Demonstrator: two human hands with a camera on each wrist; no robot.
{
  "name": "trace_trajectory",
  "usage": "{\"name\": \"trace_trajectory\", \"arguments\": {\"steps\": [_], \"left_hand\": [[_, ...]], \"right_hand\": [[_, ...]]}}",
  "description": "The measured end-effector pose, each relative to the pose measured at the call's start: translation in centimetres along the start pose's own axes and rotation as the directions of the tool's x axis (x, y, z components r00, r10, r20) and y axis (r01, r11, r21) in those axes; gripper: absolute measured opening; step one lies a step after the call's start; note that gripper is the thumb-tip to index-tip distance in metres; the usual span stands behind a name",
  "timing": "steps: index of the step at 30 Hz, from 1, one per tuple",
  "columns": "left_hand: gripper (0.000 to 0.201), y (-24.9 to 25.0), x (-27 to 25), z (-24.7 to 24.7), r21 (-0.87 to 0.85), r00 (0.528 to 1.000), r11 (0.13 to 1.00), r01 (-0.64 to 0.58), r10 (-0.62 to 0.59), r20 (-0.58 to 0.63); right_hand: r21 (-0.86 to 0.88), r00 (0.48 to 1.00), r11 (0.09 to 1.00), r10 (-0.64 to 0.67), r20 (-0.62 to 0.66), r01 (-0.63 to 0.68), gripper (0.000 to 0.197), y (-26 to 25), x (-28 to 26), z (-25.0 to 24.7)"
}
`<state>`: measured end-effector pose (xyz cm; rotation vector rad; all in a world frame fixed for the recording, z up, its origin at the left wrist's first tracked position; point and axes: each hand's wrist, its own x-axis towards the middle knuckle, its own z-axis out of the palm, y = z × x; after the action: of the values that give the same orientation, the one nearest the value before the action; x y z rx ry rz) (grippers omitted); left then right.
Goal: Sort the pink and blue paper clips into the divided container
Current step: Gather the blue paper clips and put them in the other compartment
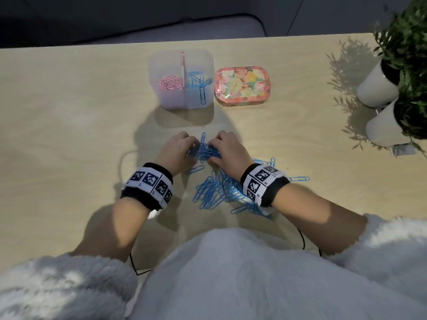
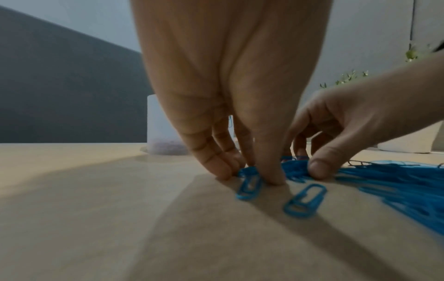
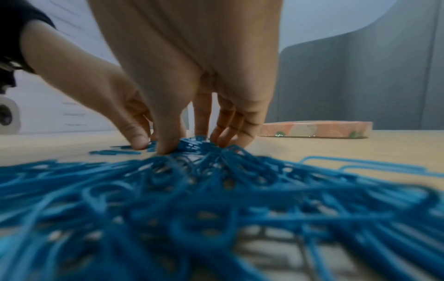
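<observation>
Head view showed both hands' curled fingers (image 1: 184,144) bunching blue paper clips (image 1: 204,151) between them on the desk (image 1: 69,112); next, lifting them to the divided container (image 1: 182,77) beyond the fingertips.

Two hands, one container, one tin, two pots, and more blue clips than anyone could tally.

One divided container (image 1: 182,79) with two compartments: a pink paper clips (image 1: 170,82) heap on its left side, too tangled to count, and blue clips (image 1: 196,80) on its right, one of them hooked over the near wall. One floral tin (image 1: 242,85) just beside it. Two white plant pots (image 1: 379,86). On the table (image 1: 69,112), one big pile of blue paper clips (image 1: 219,190), dozens at least, with a few loose singles at its edges. One left hand (image 1: 179,150) and one right hand (image 1: 227,150) are at it, each wrist wearing one marker band.
</observation>
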<state>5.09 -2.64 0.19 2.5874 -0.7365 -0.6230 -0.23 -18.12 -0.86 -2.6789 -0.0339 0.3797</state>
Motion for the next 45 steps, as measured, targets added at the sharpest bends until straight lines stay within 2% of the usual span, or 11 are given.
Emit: {"name": "trace_trajectory", "arguments": {"steps": [3, 8, 13, 16, 21, 25, 29, 33, 35, 41, 45], "left_hand": [[0.033, 0.8, -0.1, 0.4, 0.017, 0.999, 0.999, -0.035, 0.036, -0.013], [0.026, 1.3, 0.1, 0.7, 0.061, 0.997, 0.997, -0.053, 0.055, -0.046], [0.025, 1.1, 0.4, -0.2, 0.098, 0.999, 0.994, -0.042, 0.04, 0.019], [0.024, 1.3, 0.9, -0.8, 0.123, 0.997, 0.992, -0.037, 0.028, 0.071], [0.02, 2.1, 1.4, -0.9, 0.164, 0.995, 0.986, -0.03, 0.015, 0.095], [0.017, 1.8, 1.4, -0.4, 0.178, 0.997, 0.983, -0.033, 0.021, 0.07], [0.021, 1.5, 1.4, -0.1, 0.122, 0.998, 0.992, -0.017, 0.01, 0.057], [0.024, 0.9, 1.4, 0.0, 0.013, 0.999, 1.0, 0.009, -0.009, 0.047], [0.022, 0.7, 1.4, 0.0, -0.05, 0.999, 0.998, 0.027, -0.026, 0.028], [0.014, 1.2, 1.9, -2.0, -0.237, 0.996, 0.971, 0.032, -0.052, -0.079], [0.018, 2.1, 4.1, -5.5, -0.258, 0.966, 0.964, 0.062, -0.123, -0.228]], "right_hand": [[-0.066, 0.999, 0.997, -0.032, -0.012, 0.032, 0.026, 0.0, -0.4, 0.2], [-0.226, 0.997, 0.971, -0.076, 0.025, 0.079, 0.026, 0.4, -0.9, -0.5], [0.189, 0.983, 0.973, 0.15, -0.102, -0.129, 0.015, 1.7, -0.3, -3.7], [0.347, 0.969, 0.93, 0.184, -0.163, -0.118, 0.012, 1.2, 2.0, -7.4], [0.284, 0.942, 0.944, 0.238, -0.235, -0.168, 0.018, -1.3, 8.9, -13.1], [0.219, 0.962, 0.96, 0.214, -0.168, -0.175, 0.026, -2.9, 12.5, -14.2], [0.074, 0.968, 0.99, 0.134, -0.213, -0.121, 0.021, -3.3, 13.0, -13.7], [-0.076, 0.999, 0.997, -0.029, -0.016, 0.027, 0.026, -2.5, 11.5, -11.9], [-0.135, 0.997, 0.988, -0.074, -0.018, 0.071, 0.025, -2.0, 11.4, -11.0], [0.226, 0.973, 0.974, 0.022, -0.229, 0.031, 0.013, -1.9, 12.0, -13.1], [0.234, 0.972, 0.972, 0.073, -0.221, -0.02, 0.023, -1.5, 12.0, -13.1]]}}
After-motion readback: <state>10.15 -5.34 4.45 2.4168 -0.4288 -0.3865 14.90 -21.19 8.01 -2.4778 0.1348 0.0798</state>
